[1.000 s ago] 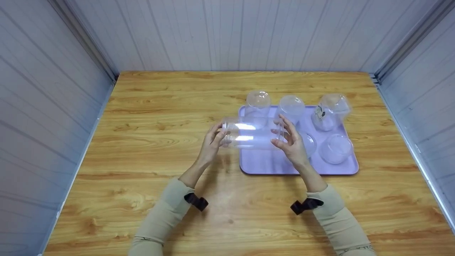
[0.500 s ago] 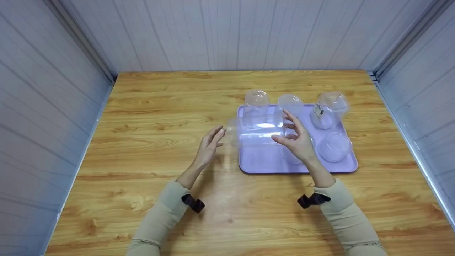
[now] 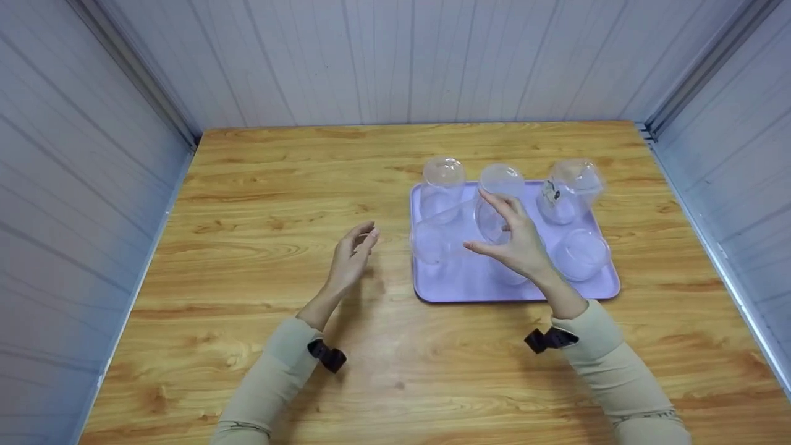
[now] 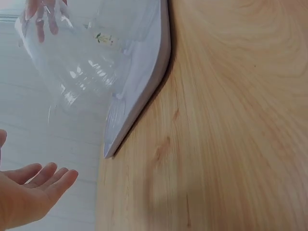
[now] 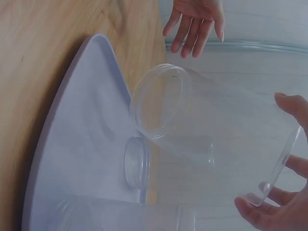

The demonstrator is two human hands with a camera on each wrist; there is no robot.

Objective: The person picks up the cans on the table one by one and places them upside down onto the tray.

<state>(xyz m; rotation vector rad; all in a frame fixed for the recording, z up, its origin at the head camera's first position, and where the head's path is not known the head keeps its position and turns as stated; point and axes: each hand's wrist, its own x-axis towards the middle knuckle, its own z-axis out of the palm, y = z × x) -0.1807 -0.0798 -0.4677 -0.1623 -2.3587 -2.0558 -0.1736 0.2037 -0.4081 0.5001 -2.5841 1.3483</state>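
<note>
My right hand (image 3: pixel 516 244) grips a large clear plastic jar (image 5: pixel 211 115) by its flat base, thumb on one side and fingers on the other. The jar is tilted, and its threaded open mouth points down and to the left, over the left part of the purple tray (image 3: pixel 454 289). My left hand (image 3: pixel 351 258) is off to the left of the tray, above the table, its fingers relaxed and touching nothing. In the left wrist view, a gap lies between the left hand (image 4: pixel 36 192) and the jar.
Clear jars stand along the tray's back: one at left (image 3: pixel 443 176), one in the middle (image 3: pixel 502 176) and a labelled one (image 3: pixel 570 191) at right. A shorter clear jar (image 3: pixel 582 254) sits at front right. Panelled walls (image 3: pixel 371 62) enclose the wooden table (image 3: pixel 278 204).
Both hands held the jar level at first. The left hand has let go and drawn back left, while the right hand has tipped the jar's mouth down toward the tray.
</note>
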